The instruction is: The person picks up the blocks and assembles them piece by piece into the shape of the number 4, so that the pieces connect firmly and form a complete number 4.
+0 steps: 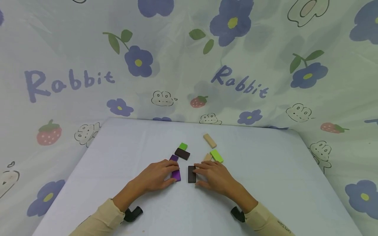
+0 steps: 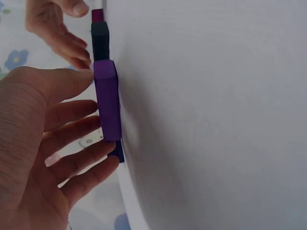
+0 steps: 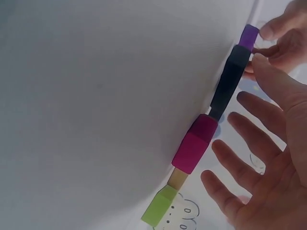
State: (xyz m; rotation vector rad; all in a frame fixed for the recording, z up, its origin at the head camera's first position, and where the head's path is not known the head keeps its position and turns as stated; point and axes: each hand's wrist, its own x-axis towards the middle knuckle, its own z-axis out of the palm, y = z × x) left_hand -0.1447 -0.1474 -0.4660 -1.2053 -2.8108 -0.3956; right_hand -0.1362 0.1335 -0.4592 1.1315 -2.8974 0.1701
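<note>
My left hand (image 1: 159,175) lies beside a purple block (image 1: 176,176) on the white table, thumb by its near end and loosely extended fingers along it. In the left wrist view those fingers (image 2: 79,127) reach the purple block's side without curling round it. Facing it, my right hand (image 1: 217,177) has its fingertips at the edge of a dark block (image 1: 192,177). Spread fingers (image 3: 256,129) show in the right wrist view beside a magenta block (image 3: 194,146), which my hand hides in the head view. Another purple block (image 1: 174,158) sits just beyond my left fingers.
Farther back, a second dark block (image 1: 182,154) lies next to a green block (image 1: 183,146). On the right are a lime block (image 1: 217,156) and two pale wooden blocks, one farther off (image 1: 210,140). A printed rabbit cloth (image 1: 177,82) hangs behind the table (image 1: 265,170).
</note>
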